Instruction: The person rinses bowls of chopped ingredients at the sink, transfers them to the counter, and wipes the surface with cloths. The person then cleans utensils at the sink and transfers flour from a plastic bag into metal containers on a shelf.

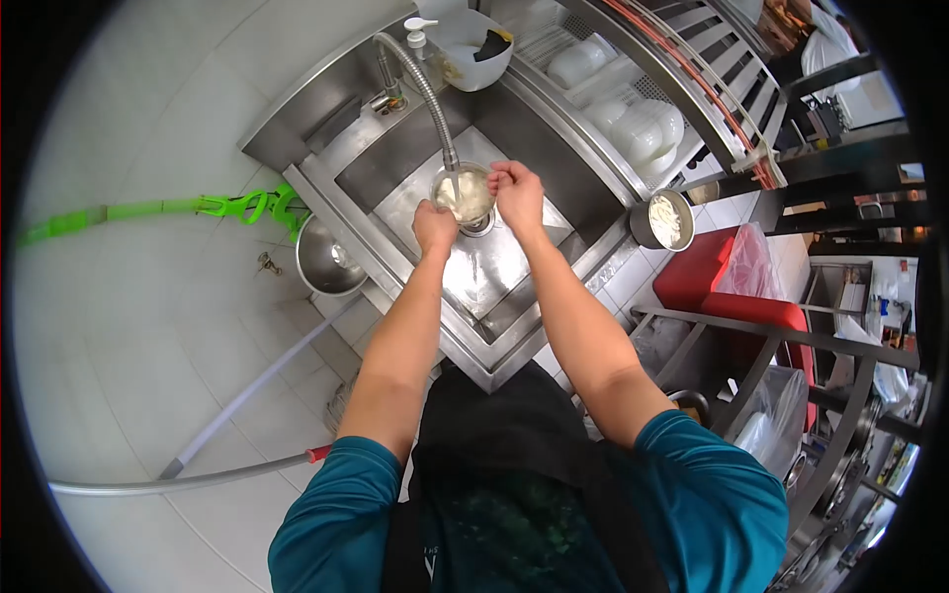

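Water runs from the flexible metal faucet [432,96] into a round bowl [473,201] with pale, cloudy contents, over the steel sink [395,188]. My left hand [434,226] is closed on the bowl's left rim. At the bowl's right side is my right hand [516,196], its fingers curled together near the rim; whatever they may hold is too small to make out. The sink drain [478,229] shows partly just below the bowl.
A soap pump [419,38] and a white tub [476,61] stand behind the sink. White dishes [645,133] lie on the right rack. A pot of pale pieces [664,220] is at the right edge, a steel bowl [329,257] at the left.
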The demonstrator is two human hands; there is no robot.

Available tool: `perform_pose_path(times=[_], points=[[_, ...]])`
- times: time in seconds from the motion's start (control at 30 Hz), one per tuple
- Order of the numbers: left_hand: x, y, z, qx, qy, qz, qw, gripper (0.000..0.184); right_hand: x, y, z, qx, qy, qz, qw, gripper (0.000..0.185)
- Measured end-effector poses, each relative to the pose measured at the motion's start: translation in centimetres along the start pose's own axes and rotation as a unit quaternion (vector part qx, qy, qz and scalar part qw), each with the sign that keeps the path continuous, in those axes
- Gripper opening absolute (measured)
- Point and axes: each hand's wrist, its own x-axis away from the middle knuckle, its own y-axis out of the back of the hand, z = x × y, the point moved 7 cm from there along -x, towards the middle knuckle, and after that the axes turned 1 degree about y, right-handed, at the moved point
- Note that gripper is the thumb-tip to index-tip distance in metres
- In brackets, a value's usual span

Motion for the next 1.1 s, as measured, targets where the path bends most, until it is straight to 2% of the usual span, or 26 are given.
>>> perform_pose_path(times=[0.07,0.13,0.27,0.3,0.37,0.47,0.5,0.53,0.57,0.6,0.67,0.73,0.8,0.83,0.87,0.93,1.03,1.1], points=[[0.1,0.9,-0.2,-0.021,-0.011,-0.034,0.999,0.013,-0.4,0.7,-0.5,0.027,-0.001,-0.024,0.999,0.024],[1.5,3.2,-3.7,-0.129,-0.094,-0.059,0.985,0.013,-0.6,1.4,-0.7,0.047,-0.017,-0.027,0.998,0.026],[-0.7,4.4,0.0,-0.118,-0.033,-0.001,0.992,0.011,-0.2,2.1,-1.4,0.086,-0.054,-0.007,0.995,0.027],[0.8,5.0,-0.9,-0.088,-0.015,0.05,0.995,0.008,0.0,2.1,-1.4,0.087,-0.061,-0.003,0.994,0.027],[2.8,5.5,-1.5,-0.01,0.046,0.116,0.992,0.015,0.3,2.0,-1.3,0.091,-0.056,-0.001,0.994,0.027],[3.8,3.5,-1.2,0.052,0.023,0.163,0.985,0.019,0.5,1.8,-0.3,0.105,-0.035,-0.002,0.994,0.027],[3.7,2.9,-1.5,0.012,0.014,0.175,0.984,0.02,0.7,1.8,0.0,0.114,-0.026,-0.006,0.993,0.027],[3.9,2.1,-1.7,0.013,0.015,0.175,0.984,0.02,0.9,1.7,0.3,0.115,-0.026,-0.005,0.993,0.027],[4.1,1.5,-1.7,0.069,0.03,0.143,0.987,0.01,1.0,2.0,0.8,0.118,-0.008,-0.027,0.993,0.027],[4.2,1.0,-1.5,0.123,0.045,0.112,0.985,0.009,1.1,2.2,1.3,0.121,0.01,-0.049,0.991,0.027],[3.8,0.4,-1.3,0.074,0.037,0.095,0.992,0.011,1.4,2.2,1.9,0.132,0.015,-0.042,0.99,0.027],[3.2,0.8,-2.5,-0.064,-0.056,0.044,0.995,0.014,1.8,2.2,2.1,0.144,0.02,-0.035,0.989,0.027],[3.9,1.8,-3.4,-0.094,-0.082,0.015,0.992,0.016,2.2,0.6,2.3,0.201,0.05,0.032,0.978,0.027],[4.3,2.6,-4.2,-0.124,-0.107,-0.011,0.986,0.018,2.5,-0.6,2.2,0.222,0.111,0.075,0.966,0.029],[4.5,3.1,-4.7,-0.126,-0.108,-0.013,0.986,0.018,2.7,-2.0,1.3,0.267,0.12,0.138,0.946,0.031],[4.9,3.9,-5.2,-0.157,-0.107,0.007,0.982,0.019,3.8,-4.2,0.2,0.331,0.191,0.182,0.906,0.034],[6.2,5.4,-7.1,-0.192,-0.107,0.019,0.975,0.022,4.7,-6.1,-0.9,0.345,0.178,0.188,0.902,0.036],[6.5,6.3,-8.7,-0.235,-0.122,0.015,0.964,0.024,5.3,-7.1,-0.7,0.307,0.157,0.196,0.918,0.038]])
